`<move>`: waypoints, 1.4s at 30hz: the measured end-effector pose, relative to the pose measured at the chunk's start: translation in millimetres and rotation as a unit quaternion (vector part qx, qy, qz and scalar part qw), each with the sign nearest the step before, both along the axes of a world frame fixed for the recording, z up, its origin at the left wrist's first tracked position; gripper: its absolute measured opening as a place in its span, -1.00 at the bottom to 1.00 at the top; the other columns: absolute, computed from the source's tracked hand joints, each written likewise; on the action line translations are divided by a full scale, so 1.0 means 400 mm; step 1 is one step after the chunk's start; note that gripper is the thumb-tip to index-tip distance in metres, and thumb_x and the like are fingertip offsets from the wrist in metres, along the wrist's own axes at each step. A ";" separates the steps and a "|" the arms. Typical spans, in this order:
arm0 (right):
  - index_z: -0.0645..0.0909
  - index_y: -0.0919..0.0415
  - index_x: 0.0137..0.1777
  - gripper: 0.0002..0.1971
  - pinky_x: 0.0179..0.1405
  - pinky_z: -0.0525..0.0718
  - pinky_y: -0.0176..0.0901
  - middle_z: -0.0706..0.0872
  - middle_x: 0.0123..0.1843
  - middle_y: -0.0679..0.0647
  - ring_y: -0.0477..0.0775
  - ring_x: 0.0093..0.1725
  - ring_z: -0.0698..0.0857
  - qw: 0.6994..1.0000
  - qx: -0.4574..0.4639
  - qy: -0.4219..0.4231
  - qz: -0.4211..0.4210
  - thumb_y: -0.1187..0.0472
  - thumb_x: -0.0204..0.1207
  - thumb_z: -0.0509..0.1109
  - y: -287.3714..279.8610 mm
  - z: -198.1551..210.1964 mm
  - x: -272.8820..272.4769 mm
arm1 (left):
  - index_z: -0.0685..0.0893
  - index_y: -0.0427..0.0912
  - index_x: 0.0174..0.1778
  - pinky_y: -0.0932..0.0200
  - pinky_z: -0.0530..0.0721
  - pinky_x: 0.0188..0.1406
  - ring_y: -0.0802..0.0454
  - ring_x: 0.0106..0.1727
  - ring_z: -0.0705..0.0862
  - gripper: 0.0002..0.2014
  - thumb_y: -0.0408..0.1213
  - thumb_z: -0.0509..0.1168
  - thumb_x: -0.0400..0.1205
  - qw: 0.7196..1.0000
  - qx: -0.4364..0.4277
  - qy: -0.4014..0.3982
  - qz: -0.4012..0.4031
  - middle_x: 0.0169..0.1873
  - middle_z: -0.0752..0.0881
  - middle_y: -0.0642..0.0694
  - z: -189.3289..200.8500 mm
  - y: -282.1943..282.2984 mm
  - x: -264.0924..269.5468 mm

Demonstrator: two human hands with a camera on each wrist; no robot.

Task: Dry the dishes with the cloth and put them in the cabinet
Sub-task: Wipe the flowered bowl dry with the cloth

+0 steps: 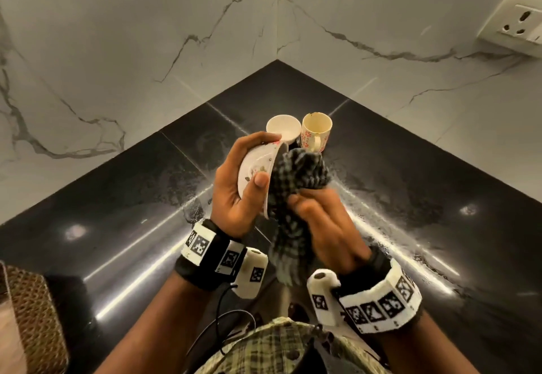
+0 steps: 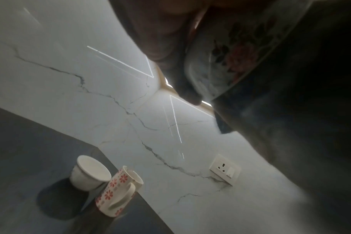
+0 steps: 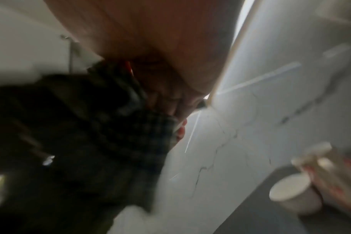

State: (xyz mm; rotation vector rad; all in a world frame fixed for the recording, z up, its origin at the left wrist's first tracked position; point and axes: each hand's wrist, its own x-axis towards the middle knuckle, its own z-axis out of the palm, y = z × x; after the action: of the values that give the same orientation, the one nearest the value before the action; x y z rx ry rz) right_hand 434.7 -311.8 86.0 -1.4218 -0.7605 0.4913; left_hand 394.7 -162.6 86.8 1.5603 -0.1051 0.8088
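Observation:
My left hand [image 1: 243,186] grips a white flower-printed plate [image 1: 253,168] on edge above the black counter, thumb on its face and fingers over its top rim. My right hand [image 1: 319,221] grips a bunched dark checked cloth [image 1: 296,180] and presses it against the plate's right side. The left wrist view shows the plate [image 2: 226,60] close up beside the fingers [image 2: 162,44]. The cloth [image 3: 102,134] fills the blurred right wrist view. Behind the hands, a plain white cup [image 1: 283,131] and a red-flowered mug [image 1: 316,131] stand upright on the counter.
The black counter [image 1: 146,197] runs into a corner of white marble walls and shows wet streaks. A wall socket [image 1: 513,21] sits at the upper right. A brown woven object [image 1: 32,321] lies at the lower left edge.

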 end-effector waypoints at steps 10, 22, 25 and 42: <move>0.68 0.36 0.29 -0.32 0.44 0.52 0.30 0.73 0.28 0.34 0.38 0.31 0.66 0.869 0.253 0.414 -0.100 -0.01 0.22 0.66 -0.022 -0.014 0.042 | 0.42 -0.32 0.58 -0.40 0.70 0.23 -0.41 0.27 0.70 -0.19 0.27 0.31 0.62 0.991 -0.100 0.076 -0.040 0.30 0.68 -0.39 -0.006 -0.001 -0.002; 0.81 -0.10 0.23 -0.44 0.52 0.54 0.15 0.77 0.38 0.04 0.06 0.44 0.69 0.931 0.156 0.289 -0.161 -0.27 0.22 0.68 0.019 -0.050 0.009 | 0.57 0.07 0.11 -0.24 0.75 0.24 -0.27 0.34 0.71 -0.66 0.22 0.36 0.62 0.983 -0.136 0.117 -0.049 0.33 0.72 -0.25 -0.027 -0.005 -0.006; 0.80 -0.21 0.21 -0.57 0.41 0.63 0.03 0.79 0.33 -0.03 -0.04 0.36 0.73 0.936 0.116 0.278 -0.184 -0.26 0.34 0.60 0.028 -0.032 -0.020 | 0.72 0.01 -0.13 -0.05 0.78 0.11 -0.07 0.18 0.81 -0.68 0.20 0.36 0.63 0.992 -0.051 0.110 0.031 0.14 0.82 -0.17 -0.024 -0.006 -0.013; 0.43 0.14 0.65 -0.37 0.65 0.32 0.40 0.55 0.57 0.34 0.38 0.60 0.50 0.906 0.175 0.377 -0.086 -0.22 0.71 0.25 0.079 -0.058 0.007 | 0.56 -0.23 -0.06 -0.07 0.70 -0.16 -0.07 -0.16 0.67 -0.81 -0.17 0.28 0.76 0.993 0.038 0.101 0.049 -0.17 0.69 -0.19 -0.022 -0.023 -0.019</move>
State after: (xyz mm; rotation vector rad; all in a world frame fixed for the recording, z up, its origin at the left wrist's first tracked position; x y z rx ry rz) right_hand 437.4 -280.1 62.7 -0.8411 -0.0807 0.6673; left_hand 386.9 -172.0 78.1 1.7210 0.0903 0.7264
